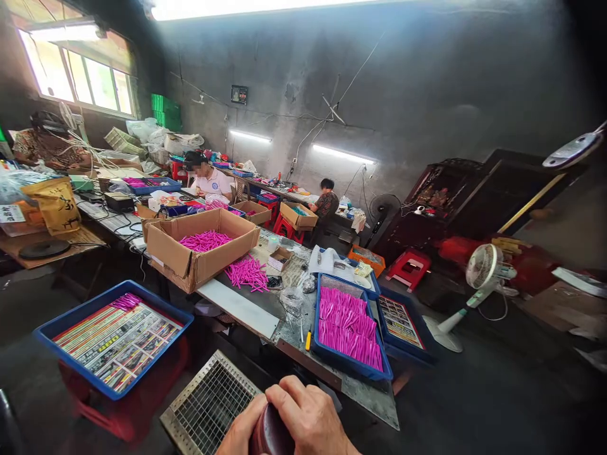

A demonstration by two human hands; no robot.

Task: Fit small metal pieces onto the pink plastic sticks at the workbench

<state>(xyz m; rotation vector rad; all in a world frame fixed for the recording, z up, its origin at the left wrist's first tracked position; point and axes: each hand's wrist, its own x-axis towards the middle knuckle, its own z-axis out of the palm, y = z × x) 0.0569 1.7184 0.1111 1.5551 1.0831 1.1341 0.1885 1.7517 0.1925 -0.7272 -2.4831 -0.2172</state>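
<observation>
Nearest us is a dark knob (274,433), rounded and faintly glossy, between our left hand (241,426) and our right hand (310,411); both grasp it, fingers curled about its top. The bottom of the view cuts off its lower part and much of our left hand, and we cannot make out what it belongs to.

At left, a blue plastic tray (76,367) stands on a red stool (109,412) whose legs blur into shadow. A printed sheet (114,344) lines it, its small text unreadable to us; slim magenta sticks (126,301) lie at its far edge. Next comes a wire grid (213,404) in a metal frame, partly covered by our left hand.

On the bench (370,396), a cardboard carton (227,256) sits towards the left along the near edge, its walls hiding how deep the sticks inside go. Beside it lie a loose heap (247,273) and a flat white board (239,308). Then we see a crumpled clear bag (291,300), its contents indistinct, and a yellow handle (308,340) by the near edge. Near the right edge, a second tray (353,366) holds sticks in dense rows.
</observation>
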